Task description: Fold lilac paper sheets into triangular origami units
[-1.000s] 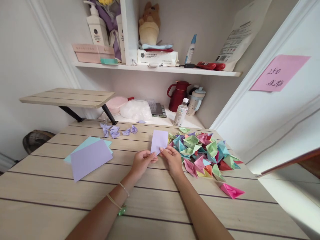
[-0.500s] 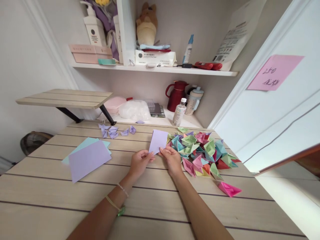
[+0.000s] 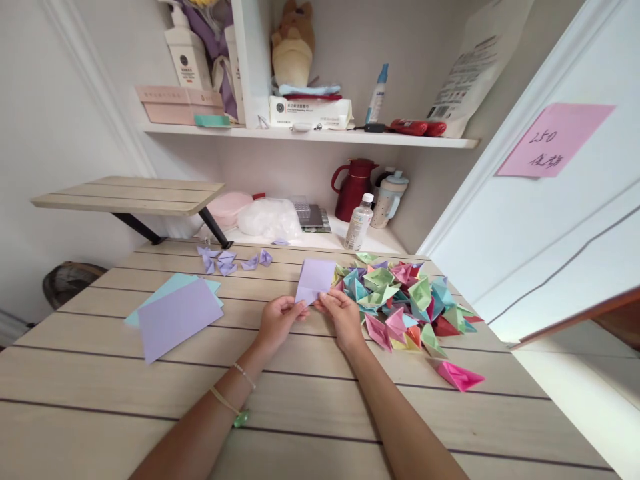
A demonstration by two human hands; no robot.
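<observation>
A small purple sheet of paper is held upright-tilted over the middle of the table, with a crease line across its lower part. My left hand pinches its lower left corner between thumb and fingers. At the lower right edge, my right hand is closed on the same sheet. Just right of it lies a heap of folded paper boats in many colours. One bright pink paper boat sits apart, nearer the front. Flat purple paper rests on light blue sheets to the left.
Several small purple folded pieces lie at the back left, near a raised wooden stand. Behind the table are a clear bottle, a red jug and a plastic bag. A shelf runs above.
The purple sheet now shows a horizontal crease near its lower edge, and it has shifted slightly left. Both hands keep their hold on it.
</observation>
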